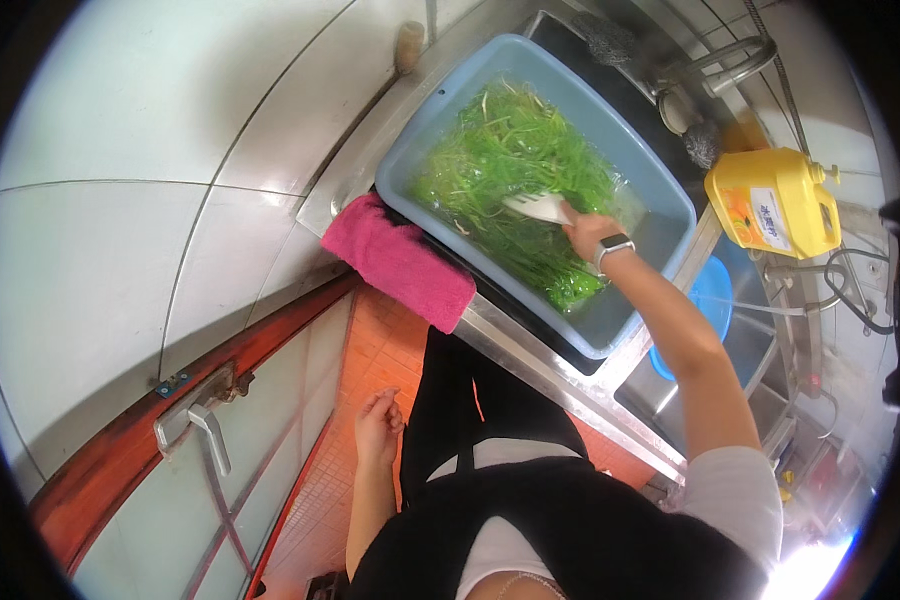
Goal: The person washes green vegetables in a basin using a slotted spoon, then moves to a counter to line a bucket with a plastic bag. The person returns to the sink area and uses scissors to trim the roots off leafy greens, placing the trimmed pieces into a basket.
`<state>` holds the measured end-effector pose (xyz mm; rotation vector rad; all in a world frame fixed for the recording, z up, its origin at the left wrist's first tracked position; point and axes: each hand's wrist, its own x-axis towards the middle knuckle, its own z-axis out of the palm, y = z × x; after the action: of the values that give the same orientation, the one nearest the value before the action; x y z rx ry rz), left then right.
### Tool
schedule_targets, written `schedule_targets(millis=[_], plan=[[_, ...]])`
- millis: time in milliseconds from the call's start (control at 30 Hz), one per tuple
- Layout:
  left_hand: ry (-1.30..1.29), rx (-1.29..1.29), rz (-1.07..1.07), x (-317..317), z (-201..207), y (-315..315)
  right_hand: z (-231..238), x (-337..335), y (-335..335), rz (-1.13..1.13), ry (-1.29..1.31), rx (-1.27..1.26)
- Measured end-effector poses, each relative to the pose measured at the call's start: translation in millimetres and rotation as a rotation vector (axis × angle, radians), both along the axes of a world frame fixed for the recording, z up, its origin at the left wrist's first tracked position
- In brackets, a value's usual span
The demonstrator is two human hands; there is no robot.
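Note:
Leafy green vegetables (515, 165) float in water in a large blue-grey plastic basin (660, 185). My right hand (592, 240), with a watch on its wrist, reaches over the basin. Its fingers are wrapped around a white utensil with a broad, flat end (538, 207), which lies among the greens; its exact kind cannot be made out. Down at my side, away from the basin, hangs my left hand (378, 425). Its fingers are loosely curled, and nothing shows in them.
A pink towel (400, 262) drapes over the counter edge left of the basin. Farther right are a yellow jug (773, 203), a metal faucet (738, 70) and a sink (760, 350) with a bright blue bowl (710, 300) under running water. A red-framed door (120, 485) stands at lower left.

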<state>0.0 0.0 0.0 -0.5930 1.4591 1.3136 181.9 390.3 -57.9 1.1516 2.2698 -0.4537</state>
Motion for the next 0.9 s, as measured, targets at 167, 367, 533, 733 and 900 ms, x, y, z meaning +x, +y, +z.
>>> schedule_targets(millis=[167,367,533,733,900], plan=[[-0.005,-0.015,0.026,3.7,-4.5,-13.3,5.4,5.8,-43.6,-0.248,0.163,-0.032],[-0.026,0.009,0.003,9.1,-9.7,-9.4,21.3,50.4,-57.4,-0.083,0.060,-0.127],[-0.007,-0.008,-0.014,8.0,-3.8,-6.4,11.8,49.9,-57.0,-0.176,-0.017,-0.019],[-0.016,0.000,0.000,7.1,-6.6,-10.6,20.6,66.2,-48.7,-0.090,-0.021,-0.080],[0.000,-0.006,0.023,4.7,-4.2,-13.9,43.1,43.6,-38.5,-0.088,0.275,-0.056]])
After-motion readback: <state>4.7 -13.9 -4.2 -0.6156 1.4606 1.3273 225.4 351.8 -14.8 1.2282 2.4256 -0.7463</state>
